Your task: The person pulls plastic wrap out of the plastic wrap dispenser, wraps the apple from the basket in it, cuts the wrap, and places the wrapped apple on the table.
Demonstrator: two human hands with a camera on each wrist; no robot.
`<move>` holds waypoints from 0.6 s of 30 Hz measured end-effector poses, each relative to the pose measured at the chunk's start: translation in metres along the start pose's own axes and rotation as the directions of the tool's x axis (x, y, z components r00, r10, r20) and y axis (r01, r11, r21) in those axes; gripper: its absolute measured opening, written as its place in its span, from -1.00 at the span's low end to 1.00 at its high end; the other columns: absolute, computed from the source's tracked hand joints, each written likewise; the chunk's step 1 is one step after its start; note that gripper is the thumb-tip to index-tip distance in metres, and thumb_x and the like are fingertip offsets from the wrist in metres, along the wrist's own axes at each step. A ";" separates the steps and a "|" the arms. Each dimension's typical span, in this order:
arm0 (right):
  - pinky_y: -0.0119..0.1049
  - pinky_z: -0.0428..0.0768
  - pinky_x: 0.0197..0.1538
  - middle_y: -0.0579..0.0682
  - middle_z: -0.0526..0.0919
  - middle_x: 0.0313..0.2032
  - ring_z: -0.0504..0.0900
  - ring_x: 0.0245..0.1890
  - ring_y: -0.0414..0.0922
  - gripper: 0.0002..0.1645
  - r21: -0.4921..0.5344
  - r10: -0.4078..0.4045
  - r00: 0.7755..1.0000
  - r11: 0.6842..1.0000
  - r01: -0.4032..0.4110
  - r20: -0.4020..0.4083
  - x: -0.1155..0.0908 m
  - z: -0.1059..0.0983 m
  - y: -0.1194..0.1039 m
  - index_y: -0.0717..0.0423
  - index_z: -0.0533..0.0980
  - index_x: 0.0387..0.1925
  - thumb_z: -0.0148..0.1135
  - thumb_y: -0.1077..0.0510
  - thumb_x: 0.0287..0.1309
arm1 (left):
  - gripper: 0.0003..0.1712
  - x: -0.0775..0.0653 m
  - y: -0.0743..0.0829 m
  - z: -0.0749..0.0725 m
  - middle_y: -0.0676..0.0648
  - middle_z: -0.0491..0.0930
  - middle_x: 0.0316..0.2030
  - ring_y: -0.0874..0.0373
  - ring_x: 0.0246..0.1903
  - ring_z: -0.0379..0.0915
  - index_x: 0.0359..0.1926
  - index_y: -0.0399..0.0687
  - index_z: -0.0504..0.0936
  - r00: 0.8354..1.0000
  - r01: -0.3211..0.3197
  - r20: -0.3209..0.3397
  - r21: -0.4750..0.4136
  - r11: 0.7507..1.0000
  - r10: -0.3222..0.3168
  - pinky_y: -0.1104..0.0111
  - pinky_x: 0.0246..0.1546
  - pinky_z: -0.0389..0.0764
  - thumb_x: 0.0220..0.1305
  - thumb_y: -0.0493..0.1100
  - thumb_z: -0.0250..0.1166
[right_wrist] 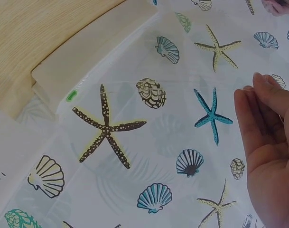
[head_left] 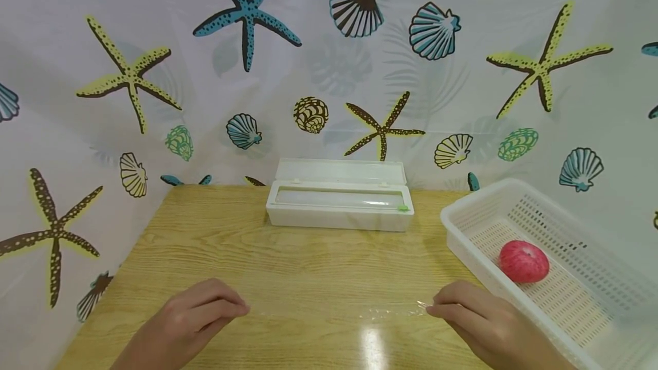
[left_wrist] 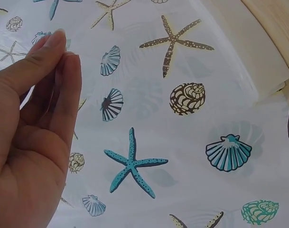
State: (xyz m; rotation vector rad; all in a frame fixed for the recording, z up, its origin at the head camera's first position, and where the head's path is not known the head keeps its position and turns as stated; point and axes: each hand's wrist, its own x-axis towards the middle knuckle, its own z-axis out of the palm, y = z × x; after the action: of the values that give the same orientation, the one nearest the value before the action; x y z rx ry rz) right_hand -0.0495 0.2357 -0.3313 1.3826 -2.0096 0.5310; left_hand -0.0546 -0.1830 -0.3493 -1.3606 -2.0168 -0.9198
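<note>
Between my two hands stretches a sheet of clear cling film (head_left: 390,313), see-through apart from glints along its edge. My left hand (head_left: 195,318) pinches one end between thumb and fingertips, at the left of the head view. At the right, my right hand (head_left: 478,316) pinches the other end, where the film bunches and shines. Both wrist views show the left hand (left_wrist: 40,114) and right hand (right_wrist: 267,142) with thumb against fingertips. Beyond them, a white cling film dispenser (head_left: 339,219) stands with its lid raised and a small green slider (head_left: 403,208) on its right end.
A white perforated basket (head_left: 465,247) stands at the right, close to my right hand, with a pinkish-red round fruit (head_left: 524,261) in it. The wooden table (head_left: 216,238) ends at a white curtain (head_left: 329,73) printed with starfish and shells.
</note>
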 end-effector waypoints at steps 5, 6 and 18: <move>-0.51 0.60 -0.30 -0.12 0.59 -0.34 0.54 -0.34 -0.26 -0.65 0.015 0.040 0.999 0.999 -0.041 0.027 -0.004 0.000 -0.002 0.07 0.61 -0.31 -0.06 0.02 0.39 | -0.76 -0.001 0.000 -0.001 -0.04 0.58 -0.35 0.25 -0.37 0.47 -0.28 -0.12 0.65 1.000 -0.001 0.003 -0.021 1.000 0.001 0.60 -0.46 0.49 0.39 -0.17 0.05; -0.51 0.60 -0.30 -0.12 0.59 -0.34 0.54 -0.34 -0.26 -0.65 0.019 0.042 0.999 0.999 -0.043 0.029 -0.005 0.000 -0.002 0.07 0.61 -0.31 -0.06 0.02 0.38 | -0.76 -0.001 0.001 -0.001 -0.04 0.58 -0.35 0.24 -0.36 0.47 -0.29 -0.12 0.65 1.000 -0.001 0.002 -0.025 1.000 0.001 0.60 -0.45 0.50 0.38 -0.17 0.06; -0.53 0.59 -0.28 -0.11 0.57 -0.30 0.53 -0.33 -0.26 -0.73 0.127 0.041 0.996 0.991 -0.052 0.084 -0.023 0.006 -0.002 0.06 0.59 -0.22 -0.02 0.05 0.36 | -0.82 -0.014 -0.001 0.001 -0.01 0.58 -0.30 0.26 -0.32 0.48 -0.25 -0.03 0.64 0.991 0.085 0.117 -0.139 0.987 -0.069 0.62 -0.40 0.54 0.34 -0.15 0.10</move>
State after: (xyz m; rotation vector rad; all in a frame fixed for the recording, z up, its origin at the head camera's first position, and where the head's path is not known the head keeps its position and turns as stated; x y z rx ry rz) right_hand -0.0432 0.2468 -0.3518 1.4580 -2.1088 0.6446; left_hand -0.0509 -0.1909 -0.3608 -1.4481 -2.1360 -1.0630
